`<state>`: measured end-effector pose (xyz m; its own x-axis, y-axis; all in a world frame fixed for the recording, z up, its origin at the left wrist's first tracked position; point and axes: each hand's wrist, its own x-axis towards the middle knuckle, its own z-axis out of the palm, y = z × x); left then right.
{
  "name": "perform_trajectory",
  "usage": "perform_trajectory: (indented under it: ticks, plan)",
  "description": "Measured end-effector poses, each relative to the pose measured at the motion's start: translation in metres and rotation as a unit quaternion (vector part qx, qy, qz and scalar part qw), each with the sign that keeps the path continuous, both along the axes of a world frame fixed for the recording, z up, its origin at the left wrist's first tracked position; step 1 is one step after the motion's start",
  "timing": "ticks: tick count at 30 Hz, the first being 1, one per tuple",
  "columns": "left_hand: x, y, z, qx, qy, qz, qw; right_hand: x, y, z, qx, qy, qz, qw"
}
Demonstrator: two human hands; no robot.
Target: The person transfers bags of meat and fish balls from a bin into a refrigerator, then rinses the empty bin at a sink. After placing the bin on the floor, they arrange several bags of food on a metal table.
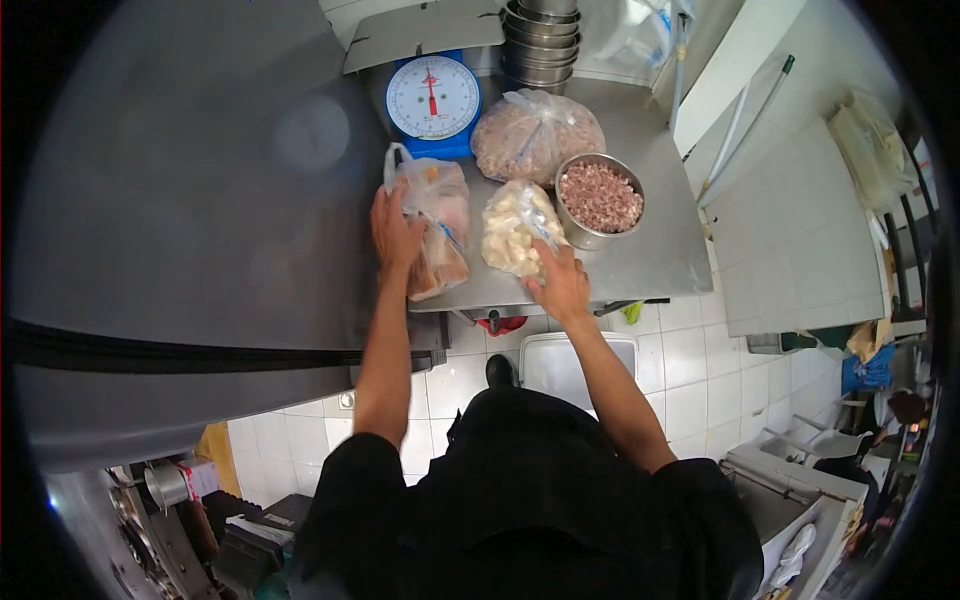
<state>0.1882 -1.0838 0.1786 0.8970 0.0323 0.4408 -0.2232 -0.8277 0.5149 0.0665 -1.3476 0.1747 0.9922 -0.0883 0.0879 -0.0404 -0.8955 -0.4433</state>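
Observation:
My left hand (pixel 395 235) curls round the left side of a clear plastic bag of pinkish meat (pixel 440 262), just below the bag's loose handle. To its right lies a smaller plastic bag of pale yellowish pieces (pixel 508 235). My right hand (pixel 562 288) grips that bag's near right corner, thumb on one side and fingers on the other. Both bags rest on the steel table (pixel 650 262). Right beside the pale pieces stands a steel bowl (pixel 592 240) full of minced meat (pixel 602 197). Behind is a large tied bag of minced meat (pixel 530 140).
A blue dial scale (pixel 433 97) with a flat metal pan (pixel 425 33) stands at the back left. Stacked steel bowls (pixel 541 45) are beside it. A large grey metal surface (pixel 200 200) borders the table's left side. A white tub (pixel 577 365) sits below on the tiled floor.

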Motion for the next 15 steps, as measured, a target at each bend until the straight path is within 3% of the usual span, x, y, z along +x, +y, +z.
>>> perform_trajectory:
  ticks: [3, 4, 6, 15]
  plan:
    - [-0.059, -0.013, -0.018, -0.027, 0.043, 0.14, 0.989, 0.002, -0.007, -0.001, -0.003, 0.02, -0.012, 1.0]
    - [-0.073, -0.015, -0.028, -0.022, 0.049, 0.139, 0.989, 0.001, -0.011, -0.003, 0.008, 0.011, -0.02, 1.0]
    - [-0.094, -0.017, -0.046, -0.317, 0.157, 0.142, 0.925, 0.001, -0.021, -0.006, 0.016, 0.008, -0.023, 1.0]
    - [-0.089, 0.017, -0.063, -0.195, 0.14, 0.126, 0.963, 0.025, -0.034, -0.018, -0.013, 0.003, -0.055, 0.998]
